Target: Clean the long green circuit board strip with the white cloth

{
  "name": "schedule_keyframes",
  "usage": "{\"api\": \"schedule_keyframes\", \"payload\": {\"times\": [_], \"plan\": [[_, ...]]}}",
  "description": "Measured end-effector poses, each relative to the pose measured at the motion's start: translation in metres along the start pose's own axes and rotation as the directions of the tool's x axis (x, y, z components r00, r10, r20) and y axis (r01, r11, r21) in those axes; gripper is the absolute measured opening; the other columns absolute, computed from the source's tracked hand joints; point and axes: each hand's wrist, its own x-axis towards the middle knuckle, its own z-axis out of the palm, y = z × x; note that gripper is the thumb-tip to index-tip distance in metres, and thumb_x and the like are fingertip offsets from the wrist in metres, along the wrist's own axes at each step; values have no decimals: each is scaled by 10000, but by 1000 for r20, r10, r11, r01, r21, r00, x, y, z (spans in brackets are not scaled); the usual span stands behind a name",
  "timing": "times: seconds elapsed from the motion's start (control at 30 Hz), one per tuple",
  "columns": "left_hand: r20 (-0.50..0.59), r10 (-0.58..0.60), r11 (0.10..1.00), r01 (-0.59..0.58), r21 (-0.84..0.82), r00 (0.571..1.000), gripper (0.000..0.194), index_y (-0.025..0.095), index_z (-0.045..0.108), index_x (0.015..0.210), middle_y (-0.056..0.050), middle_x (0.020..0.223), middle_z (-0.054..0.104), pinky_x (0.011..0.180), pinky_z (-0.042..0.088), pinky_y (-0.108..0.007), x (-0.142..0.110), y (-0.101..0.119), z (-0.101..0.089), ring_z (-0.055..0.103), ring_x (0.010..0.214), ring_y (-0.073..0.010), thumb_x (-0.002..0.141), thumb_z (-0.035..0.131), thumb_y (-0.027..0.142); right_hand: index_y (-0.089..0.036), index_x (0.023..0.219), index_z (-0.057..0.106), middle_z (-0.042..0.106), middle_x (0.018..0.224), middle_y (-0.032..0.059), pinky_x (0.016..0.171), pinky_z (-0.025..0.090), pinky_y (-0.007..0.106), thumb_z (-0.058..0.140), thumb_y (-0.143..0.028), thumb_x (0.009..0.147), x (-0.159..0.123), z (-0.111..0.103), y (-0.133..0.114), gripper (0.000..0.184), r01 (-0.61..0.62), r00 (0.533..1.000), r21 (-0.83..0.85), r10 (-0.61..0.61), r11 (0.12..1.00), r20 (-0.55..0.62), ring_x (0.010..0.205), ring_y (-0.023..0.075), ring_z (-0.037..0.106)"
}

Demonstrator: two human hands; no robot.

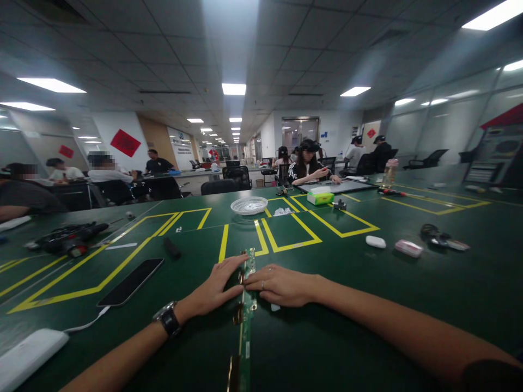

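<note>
A long, narrow green circuit board (245, 340) lies lengthwise on the dark green table in front of me, with copper-coloured flexible strips (237, 314) along its left edge. My left hand (214, 286) rests at the board's left side, thumb and index finger apart and touching its upper part. From the right, my right hand (281, 284) reaches over the same part, fingertips drawn together on the board; whatever is between them is hidden. A small whitish piece (275, 307) lies under the right hand's edge.
At left are a phone (131, 282) on a cable, a white power strip (30, 356) and a black power tool (73, 239). A white basket (249, 206) and tissue pack (320, 196) stand ahead. White and pink cases (408, 249) lie right. A person (308, 166) sits opposite.
</note>
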Motion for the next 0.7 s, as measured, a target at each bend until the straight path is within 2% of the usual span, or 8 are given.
{"api": "schedule_keyframes", "payload": {"times": [0.07,0.13,0.2,0.23,0.33,0.4,0.5,0.7], "plan": [[-38,-48,999,47,-8,998,589,291,252,1537,-62,1562,336,1146,290,-474,1,1,0,340,1400,-291,1013,412,507,-163,1371,529,562,1398,106,1101,320,398,403,-204,993,-8,-4,14,401,-88,996,-78,88,993,-4,1311,208,481],[-50,-87,996,87,-6,995,553,277,288,1521,-72,1545,362,1143,295,-485,2,2,0,355,1393,-290,1022,393,490,-175,1326,578,579,1382,101,1078,336,412,411,-218,983,-22,-10,33,383,-249,968,-176,250,952,-19,1299,229,494],[-40,-99,995,99,1,994,528,269,307,1509,-76,1537,372,1144,291,-495,3,2,1,354,1393,-287,1028,386,472,-196,1281,617,604,1352,88,1043,366,405,442,-195,948,-41,-16,54,376,-458,886,-274,458,846,-70,1258,239,530],[-35,-97,995,97,5,995,519,270,309,1505,-75,1536,373,1144,288,-498,3,1,2,351,1394,-284,1030,388,464,-217,1260,633,616,1337,70,1028,379,389,453,-178,929,-51,-18,63,378,-571,818,-308,560,761,-133,1240,235,544],[-29,-84,996,85,22,996,508,282,305,1499,-64,1526,383,1145,287,-500,2,-2,5,345,1395,-273,1029,408,446,-152,1230,648,610,1324,136,978,413,415,401,-179,942,-78,-24,84,381,-716,695,-321,676,620,-244,1218,287,553],[-29,-83,996,84,30,996,500,291,302,1496,-56,1516,396,1141,296,-499,2,-3,5,351,1389,-266,1030,414,434,-126,1224,646,602,1323,164,962,424,434,360,-194,960,-87,-24,91,395,-759,648,-317,708,569,-282,1212,309,552],[-21,-84,996,85,34,996,475,298,315,1489,-51,1498,421,1125,323,-500,2,-1,4,384,1366,-262,1036,405,412,-122,1221,644,582,1343,173,978,417,451,334,-264,987,-89,-20,95,413,-787,613,-315,730,530,-303,1213,321,549],[-29,-67,996,68,57,997,459,294,358,1472,-53,1472,459,1108,349,-517,4,4,2,417,1343,-281,1029,412,406,-107,1335,565,484,1460,173,1080,347,427,297,-392,1012,-88,-13,99,507,-787,612,-294,747,542,-261,1338,294,452]]}}
